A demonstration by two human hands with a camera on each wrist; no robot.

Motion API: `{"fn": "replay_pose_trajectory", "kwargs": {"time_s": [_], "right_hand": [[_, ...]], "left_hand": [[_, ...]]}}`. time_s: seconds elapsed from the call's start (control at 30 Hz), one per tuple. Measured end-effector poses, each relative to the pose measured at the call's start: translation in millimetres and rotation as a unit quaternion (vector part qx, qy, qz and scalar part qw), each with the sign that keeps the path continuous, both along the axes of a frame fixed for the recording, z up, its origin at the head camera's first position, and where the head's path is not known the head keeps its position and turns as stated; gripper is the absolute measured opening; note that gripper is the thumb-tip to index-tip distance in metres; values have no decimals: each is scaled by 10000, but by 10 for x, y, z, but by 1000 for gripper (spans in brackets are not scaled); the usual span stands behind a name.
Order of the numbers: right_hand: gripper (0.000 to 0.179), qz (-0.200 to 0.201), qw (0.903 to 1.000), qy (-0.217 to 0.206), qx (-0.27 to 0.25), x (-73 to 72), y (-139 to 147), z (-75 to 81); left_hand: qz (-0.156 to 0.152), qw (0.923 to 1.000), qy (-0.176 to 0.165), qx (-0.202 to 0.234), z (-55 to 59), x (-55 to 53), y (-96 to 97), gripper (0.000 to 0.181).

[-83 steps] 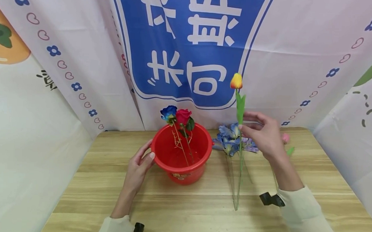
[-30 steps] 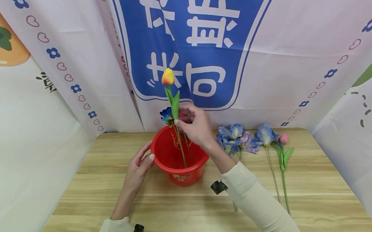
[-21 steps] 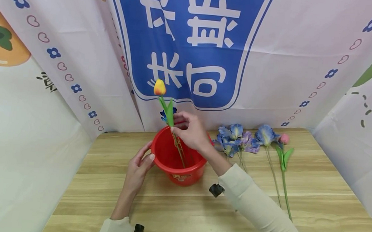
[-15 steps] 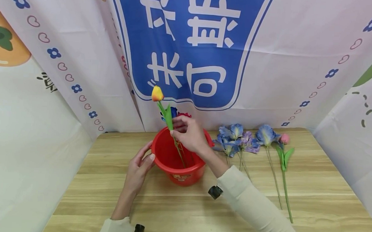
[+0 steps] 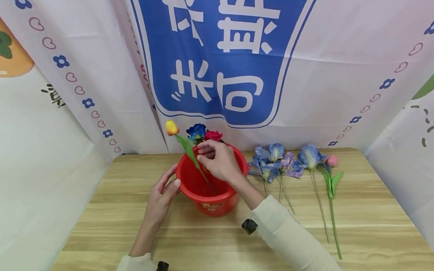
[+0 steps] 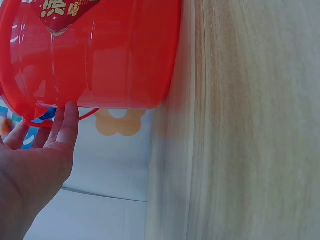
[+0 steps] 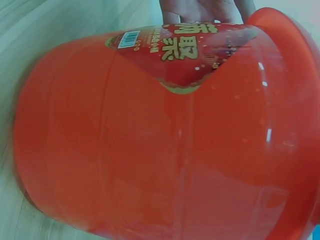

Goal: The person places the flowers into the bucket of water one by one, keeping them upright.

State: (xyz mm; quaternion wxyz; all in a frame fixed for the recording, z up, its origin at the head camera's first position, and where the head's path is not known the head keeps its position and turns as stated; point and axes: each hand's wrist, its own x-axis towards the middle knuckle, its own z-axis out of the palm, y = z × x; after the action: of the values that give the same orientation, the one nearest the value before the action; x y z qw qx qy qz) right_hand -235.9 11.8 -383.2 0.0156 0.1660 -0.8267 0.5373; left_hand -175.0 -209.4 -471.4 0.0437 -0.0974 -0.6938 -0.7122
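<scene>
A red plastic bucket (image 5: 214,206) stands on the table. My left hand (image 5: 163,191) holds its left side at the rim, thumb in front and fingers behind; the left wrist view shows those fingers (image 6: 67,125) against the wall beside the handle. Inside the bucket, a yellow-orange tulip (image 5: 171,128) leans left over the rim. Behind it rise a blue rose (image 5: 197,132) and a red rose (image 5: 213,135). My right hand (image 5: 221,160) hovers over the bucket's opening, fingers loosely bent and apart from the tulip's leaf. It hides part of the rose stems.
Right of the bucket lie blue irises (image 5: 268,164), a purple flower (image 5: 291,166), a single blue iris (image 5: 310,157) and a pink tulip (image 5: 332,160) with long stems on the wooden table (image 5: 212,248). A printed cloth (image 5: 313,95) hangs behind.
My right hand carried the yellow-orange tulip from the right into the bucket, lowered it and let go. The tulip tipped left. My left hand stayed at the rim.
</scene>
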Motion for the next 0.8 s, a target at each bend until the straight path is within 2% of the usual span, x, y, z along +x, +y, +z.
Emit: {"fn": "replay_pose_trajectory", "kwargs": {"time_s": [0.2, 0.43, 0.8], "right_hand": [[30, -12, 9998, 214, 39, 56, 67, 27], [33, 44, 9997, 168, -171, 97, 190, 92], [36, -377, 9981, 181, -463, 158, 597, 156]], "left_hand": [[25, 10000, -61, 1, 4, 4, 4, 54], [72, 9999, -129, -44, 11, 8, 6, 54], [65, 9999, -114, -60, -1, -2, 2, 54]]}}
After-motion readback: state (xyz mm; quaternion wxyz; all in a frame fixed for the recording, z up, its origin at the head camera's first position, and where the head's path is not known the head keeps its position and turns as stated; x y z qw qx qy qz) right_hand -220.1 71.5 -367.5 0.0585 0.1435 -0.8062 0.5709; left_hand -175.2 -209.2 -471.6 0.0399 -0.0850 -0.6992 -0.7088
